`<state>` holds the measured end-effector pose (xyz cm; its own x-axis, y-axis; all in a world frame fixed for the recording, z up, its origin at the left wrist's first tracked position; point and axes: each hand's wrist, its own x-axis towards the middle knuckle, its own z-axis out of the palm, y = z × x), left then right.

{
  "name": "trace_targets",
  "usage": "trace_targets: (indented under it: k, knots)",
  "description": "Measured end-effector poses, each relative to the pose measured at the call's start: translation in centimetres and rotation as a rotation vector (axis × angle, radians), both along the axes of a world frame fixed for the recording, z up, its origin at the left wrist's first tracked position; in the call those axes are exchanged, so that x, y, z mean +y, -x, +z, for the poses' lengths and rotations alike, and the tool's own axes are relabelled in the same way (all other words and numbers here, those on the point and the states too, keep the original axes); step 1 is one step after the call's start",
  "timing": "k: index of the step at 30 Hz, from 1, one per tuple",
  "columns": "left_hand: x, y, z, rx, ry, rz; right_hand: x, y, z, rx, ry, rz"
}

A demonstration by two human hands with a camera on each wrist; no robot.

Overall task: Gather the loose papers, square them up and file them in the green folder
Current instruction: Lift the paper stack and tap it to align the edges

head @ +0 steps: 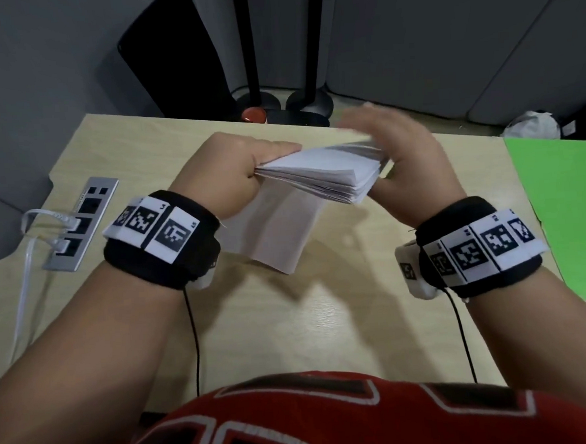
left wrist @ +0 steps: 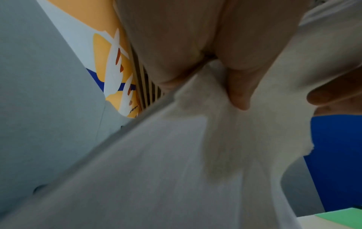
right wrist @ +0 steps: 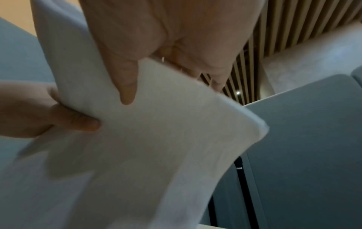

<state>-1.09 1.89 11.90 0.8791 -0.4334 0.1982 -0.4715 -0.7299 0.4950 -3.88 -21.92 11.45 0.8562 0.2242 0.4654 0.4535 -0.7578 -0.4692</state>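
Observation:
Above the desk, both hands hold a thick stack of white papers [head: 323, 175]. My left hand [head: 267, 161] pinches its left edge, thumb on top and fingers underneath. My right hand [head: 393, 147], blurred, holds the right end. In the right wrist view the papers [right wrist: 156, 139] sit between this hand's thumb [right wrist: 127, 86] and the fingers behind. The left wrist view shows my thumb [left wrist: 240, 96] pressed on the papers [left wrist: 176, 155]. One sheet [head: 278, 229] hangs down below the stack. The green folder [head: 565, 212] lies flat at the desk's right edge.
The light wooden desk [head: 291, 325] has a metal socket panel [head: 82, 224] at the left with white cables [head: 24, 289] plugged in. Black stand bases [head: 308, 106] and a red object [head: 252, 114] sit behind the far edge. A crumpled white thing [head: 532, 124] lies beyond the folder.

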Motion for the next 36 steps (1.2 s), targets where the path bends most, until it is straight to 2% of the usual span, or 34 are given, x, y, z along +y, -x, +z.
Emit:
trace_targets:
  k: [2, 4, 9, 11, 12, 13, 15, 17, 19, 21, 24, 28, 30, 33, 36]
  knots:
    - [-0.2, 0.2, -0.2, 0.103, 0.121, 0.006, 0.3, 0.1, -0.4, 0.057, -0.032, 0.003]
    - [0.1, 0.0, -0.5, 0.176, 0.139, 0.073, 0.3, 0.1, -0.9, 0.106, -0.121, -0.109]
    - [3.4, -1.0, -2.0, 0.234, -0.102, 0.211, -1.2, -0.1, -2.3, 0.27, -0.528, -0.326]
    - [4.9, -1.4, -2.8, 0.232, -0.078, 0.282, -1.9, 0.0, -2.9, 0.297, -0.65, -0.389]
    - [5.4, -1.6, -3.2, 0.249, 0.008, 0.335, -2.3, 0.0, -3.2, 0.309, -0.708, -0.417]
    - [5.8, -1.8, -3.6, 0.283, 0.168, 0.4, -2.6, 0.0, -3.5, 0.325, -0.763, -0.449]
    - [6.1, -1.9, -3.8, 0.356, 0.582, 0.498, -3.1, -0.1, -4.1, 0.353, -0.84, -0.491]
    - [5.7, -1.9, -4.0, 0.429, 0.869, 0.459, -3.3, -0.1, -4.7, 0.376, -0.897, -0.498]
    - [4.9, -1.9, -4.5, 0.498, 0.991, 0.386, -3.2, -0.1, -5.0, 0.398, -0.949, -0.484]
    - [3.8, -1.6, -5.1, 0.514, 0.968, 0.409, -2.9, -0.1, -5.2, 0.408, -0.981, -0.468]
    - [2.1, -1.1, -5.7, 0.417, 0.892, 0.513, -2.5, 0.1, -5.2, 0.387, -0.967, -0.471]
    - [2.1, -0.9, -5.0, 0.297, 0.949, 0.479, -2.7, 0.7, -5.2, 0.311, -1.113, -0.409]
    - [3.0, -0.8, -5.7, 0.34, 0.91, 0.492, -3.1, 1.0, -5.9, 0.393, -1.052, -0.401]
    - [3.9, -0.2, -8.1, 0.473, 0.771, 0.572, -3.7, 1.4, -8.0, 0.558, -0.84, -0.44]
    - [4.0, 0.4, -9.5, 0.512, 0.757, 0.632, -3.7, 1.7, -8.9, 0.586, -0.764, -0.473]
